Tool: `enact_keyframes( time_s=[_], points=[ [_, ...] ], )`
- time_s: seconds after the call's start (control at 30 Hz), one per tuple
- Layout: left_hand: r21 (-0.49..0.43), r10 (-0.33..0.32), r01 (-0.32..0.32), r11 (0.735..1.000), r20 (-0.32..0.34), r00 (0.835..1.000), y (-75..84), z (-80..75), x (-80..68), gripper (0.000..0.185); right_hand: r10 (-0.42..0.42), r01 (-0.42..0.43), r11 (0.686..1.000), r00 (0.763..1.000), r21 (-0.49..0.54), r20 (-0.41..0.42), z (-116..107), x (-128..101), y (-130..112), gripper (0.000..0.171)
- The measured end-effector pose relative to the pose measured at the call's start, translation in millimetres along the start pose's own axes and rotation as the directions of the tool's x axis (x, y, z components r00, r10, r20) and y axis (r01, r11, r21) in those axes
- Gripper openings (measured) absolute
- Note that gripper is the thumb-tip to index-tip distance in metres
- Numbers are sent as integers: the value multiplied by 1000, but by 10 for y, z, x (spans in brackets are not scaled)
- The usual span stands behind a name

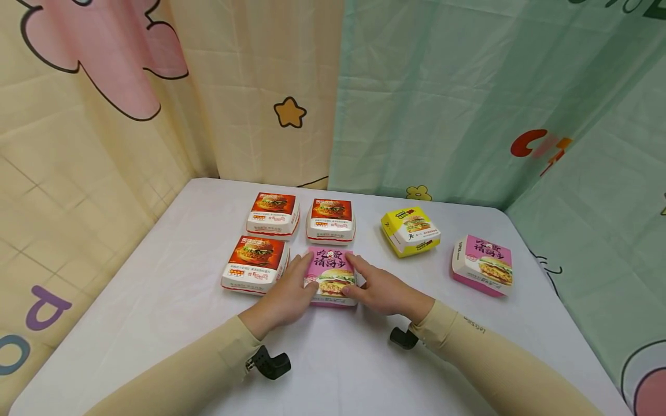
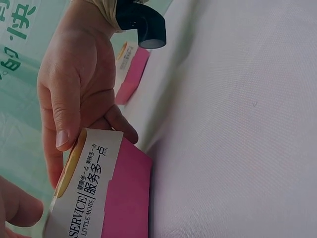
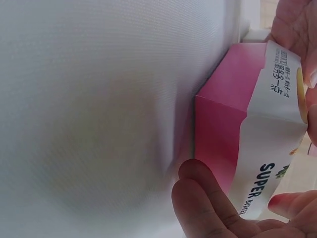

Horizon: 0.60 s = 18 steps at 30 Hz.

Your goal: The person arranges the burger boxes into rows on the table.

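A pink burger box (image 1: 330,277) lies on the white table (image 1: 156,300), held between both hands. My left hand (image 1: 288,292) grips its left side, fingers along the edge. From the other side my right hand (image 1: 380,286) grips it, thumb up on the lid. In the left wrist view the right hand (image 2: 74,89) pinches the pink burger box (image 2: 114,198) with its thumb on the top edge. The right wrist view has the right hand's fingers (image 3: 203,203) at the near corner of the pink burger box (image 3: 233,109), with the left hand (image 3: 294,20) on its far end.
Three red burger boxes (image 1: 273,214) (image 1: 330,221) (image 1: 256,263) sit just behind and to the left of the held box. To the right lie a yellow box (image 1: 410,231) and a second pink box (image 1: 483,264). Patterned curtains enclose the table.
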<state>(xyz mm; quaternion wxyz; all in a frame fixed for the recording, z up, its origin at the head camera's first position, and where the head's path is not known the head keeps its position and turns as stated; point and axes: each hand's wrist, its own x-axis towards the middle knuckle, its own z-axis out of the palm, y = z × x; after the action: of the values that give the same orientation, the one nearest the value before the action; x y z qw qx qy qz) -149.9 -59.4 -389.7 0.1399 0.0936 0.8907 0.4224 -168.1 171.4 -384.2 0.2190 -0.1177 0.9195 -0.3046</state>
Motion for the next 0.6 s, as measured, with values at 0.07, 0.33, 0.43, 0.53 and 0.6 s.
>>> enact_keyframes(
  time_s=[0.07, 0.33, 0.43, 0.53, 0.6],
  points=[
    [8, -2, 2, 1000, -1, 1000, 5, 0, -9, 71, 0, 0, 1000, 1000, 6, -1, -6, -8, -6, 87],
    [20, 4, -4, 1000, 0, 1000, 75, 2, -84, 72, 11, -10, 1000, 1000, 22, -8, -45, -66, -25, 87],
    [26, 2, -2, 1000, 4, 1000, 115, -4, -123, 74, 9, -8, 1000, 999, 21, -40, -77, -99, -19, 88],
    [30, 24, -24, 999, -2, 1000, 168, -23, -165, 76, 6, -3, 1000, 993, 22, -121, -142, -143, -14, 82],
    [36, 59, -59, 998, -11, 998, 214, -42, -197, 77, 8, -3, 1000, 982, 29, -191, -207, -175, -4, 74]
  ],
)
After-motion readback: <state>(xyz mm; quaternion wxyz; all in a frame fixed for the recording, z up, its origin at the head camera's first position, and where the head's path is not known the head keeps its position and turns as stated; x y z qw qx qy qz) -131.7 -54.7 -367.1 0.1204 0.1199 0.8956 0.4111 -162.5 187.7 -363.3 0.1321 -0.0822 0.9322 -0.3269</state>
